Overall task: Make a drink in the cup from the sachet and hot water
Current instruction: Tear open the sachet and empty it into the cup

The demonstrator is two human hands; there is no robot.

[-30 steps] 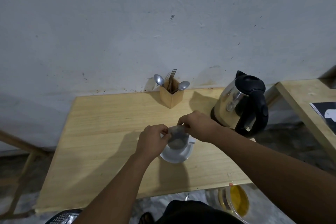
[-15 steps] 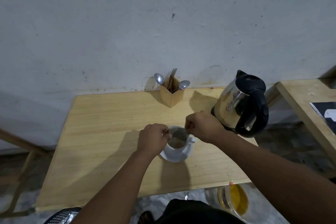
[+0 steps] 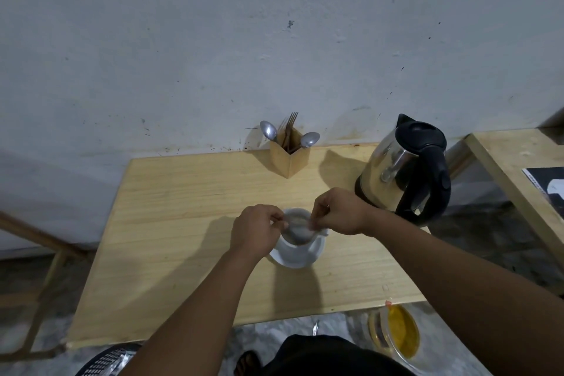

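both hands [image 3: 300, 224] lower than before — fingers pinched on the sachet [image 3: 297, 223] over the cup [image 3: 293, 246]

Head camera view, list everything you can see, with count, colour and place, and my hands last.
Wooden table: one, pale, against wall.
White cup: one, on white saucer, table centre.
Translucent sachet: one, over cup, blurred.
Steel kettle with black handle: one, table's right rear.
Wooden cutlery holder: one, rear; two spoons, a fork.
Yellow-filled container: one, on floor.
Left hand, right hand: pinching sachet ends.
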